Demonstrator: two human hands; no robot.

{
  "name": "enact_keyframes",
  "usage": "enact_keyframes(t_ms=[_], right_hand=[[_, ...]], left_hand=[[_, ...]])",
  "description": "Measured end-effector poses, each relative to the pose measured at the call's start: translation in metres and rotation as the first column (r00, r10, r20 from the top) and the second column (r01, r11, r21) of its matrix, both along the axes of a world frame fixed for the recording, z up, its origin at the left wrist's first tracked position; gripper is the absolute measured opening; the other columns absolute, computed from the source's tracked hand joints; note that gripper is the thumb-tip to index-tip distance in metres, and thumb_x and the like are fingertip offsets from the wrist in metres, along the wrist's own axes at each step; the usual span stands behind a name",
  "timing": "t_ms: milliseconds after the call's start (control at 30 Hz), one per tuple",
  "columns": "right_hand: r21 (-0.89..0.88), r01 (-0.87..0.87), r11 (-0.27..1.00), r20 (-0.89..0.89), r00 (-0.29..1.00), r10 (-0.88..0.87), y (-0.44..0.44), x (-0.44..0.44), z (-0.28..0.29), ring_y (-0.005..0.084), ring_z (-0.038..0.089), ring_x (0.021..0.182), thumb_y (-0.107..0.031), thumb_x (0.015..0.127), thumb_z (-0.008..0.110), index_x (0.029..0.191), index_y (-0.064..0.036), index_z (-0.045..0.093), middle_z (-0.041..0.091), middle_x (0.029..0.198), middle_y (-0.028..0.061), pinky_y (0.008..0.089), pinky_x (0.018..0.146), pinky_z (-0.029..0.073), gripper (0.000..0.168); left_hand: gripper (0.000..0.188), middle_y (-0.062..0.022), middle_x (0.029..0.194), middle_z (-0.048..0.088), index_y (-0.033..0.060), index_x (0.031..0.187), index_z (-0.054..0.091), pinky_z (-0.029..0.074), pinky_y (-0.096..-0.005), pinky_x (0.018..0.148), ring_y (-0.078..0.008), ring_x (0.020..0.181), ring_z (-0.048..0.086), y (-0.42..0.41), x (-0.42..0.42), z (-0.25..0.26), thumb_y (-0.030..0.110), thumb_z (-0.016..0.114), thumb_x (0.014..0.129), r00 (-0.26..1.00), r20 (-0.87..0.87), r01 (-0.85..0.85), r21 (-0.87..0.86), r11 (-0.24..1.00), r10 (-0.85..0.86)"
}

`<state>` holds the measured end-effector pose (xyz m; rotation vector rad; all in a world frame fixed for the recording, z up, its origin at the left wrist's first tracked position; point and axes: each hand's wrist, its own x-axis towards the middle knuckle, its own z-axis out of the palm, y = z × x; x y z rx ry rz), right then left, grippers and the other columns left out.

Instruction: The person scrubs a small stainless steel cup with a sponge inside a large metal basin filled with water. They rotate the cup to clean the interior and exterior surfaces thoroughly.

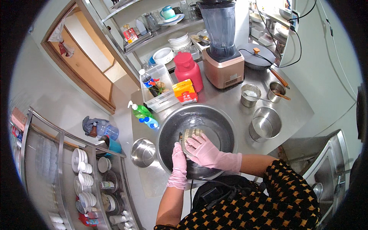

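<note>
In the wide dark grey metal basin (166, 135) before me lies a pale object with rows of bumps or tufts (190, 132) and a darker curved left edge. It could be a bristle brush, but my hands cover too much of it to tell. My left hand (178, 159), in a pink glove, is upright at its lower left edge. Across its top and right side lies my right hand (205, 151), gloved alike, with its fingers slightly spread over the bumps. Both hands seem to hold it. The inside of the basin looks wet and shiny.
On the steel table (218, 99) stand a steel bowl (143, 152), pots (265, 123), soap bottles (142, 111), a yellow-orange box (185, 91), a clear bin (161, 100), a red jug (188, 70) and a blender (222, 63). A dish rack (61, 155) is left, a sink (327, 172) right.
</note>
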<state>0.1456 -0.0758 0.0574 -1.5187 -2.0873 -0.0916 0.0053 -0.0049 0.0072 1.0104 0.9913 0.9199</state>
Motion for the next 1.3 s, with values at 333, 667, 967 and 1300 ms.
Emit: enact_keyframes(t_ms=[333, 667, 967, 1300], right_hand=[[-0.711, -0.16, 0.684, -0.622, 0.597, -0.507, 0.068, 0.029, -0.023, 0.0299, 0.061, 0.086, -0.036, 0.086, 0.049, 0.106, -0.002, 0.059, 0.063, 0.095, 0.017, 0.0359, 0.079, 0.045, 0.04], [-0.635, 0.037, 0.771, -0.541, 0.69, -0.48, 0.038, 0.008, 0.003, 0.0301, 0.061, 0.085, -0.038, 0.088, 0.047, 0.104, -0.003, 0.057, 0.063, 0.094, 0.0172, 0.0362, 0.078, 0.046, 0.04], [0.093, -0.143, 0.985, 0.061, 0.989, 0.137, -0.007, -0.002, -0.005, 0.0301, 0.048, 0.113, -0.032, 0.078, 0.057, 0.11, -0.004, 0.056, 0.052, 0.119, 0.0139, 0.0476, 0.097, 0.034, 0.043], [-0.077, 0.071, 0.994, -0.086, 0.993, -0.078, 0.025, -0.004, -0.002, 0.0306, 0.046, 0.116, -0.032, 0.079, 0.054, 0.114, -0.01, 0.056, 0.05, 0.124, 0.011, 0.046, 0.098, 0.033, 0.041]], left_hand=[[0.036, 0.0012, 0.077, 0.055, 0.0064, 0.094, 0.061, 0.037, -0.0256, 0.059, -0.0093, 0.066, 0.044, -0.005, -0.004, -0.007, 0.036, 0.041, 0.095, 0.986, -0.161, -0.029, 0.073, 0.997, 0.041], [0.03, 0.0002, 0.068, 0.051, 0.0071, 0.083, 0.061, 0.037, -0.0278, 0.055, -0.0117, 0.061, 0.045, 0.004, -0.007, 0.031, 0.032, 0.047, 0.091, 0.965, -0.262, -0.031, -0.167, 0.985, -0.014], [0.036, -0.0131, 0.088, 0.062, -0.0009, 0.089, 0.06, 0.045, -0.0315, 0.073, -0.02, 0.08, 0.057, 0.005, -0.002, -0.003, 0.025, 0.036, 0.096, 0.994, -0.096, -0.04, 0.131, 0.991, 0.053], [0.034, -0.0094, 0.08, 0.06, 0.0005, 0.087, 0.059, 0.043, -0.0322, 0.065, -0.0185, 0.073, 0.055, -0.001, 0.01, 0.002, 0.027, 0.04, 0.093, 0.982, -0.101, -0.15, 0.109, 0.983, 0.161]])
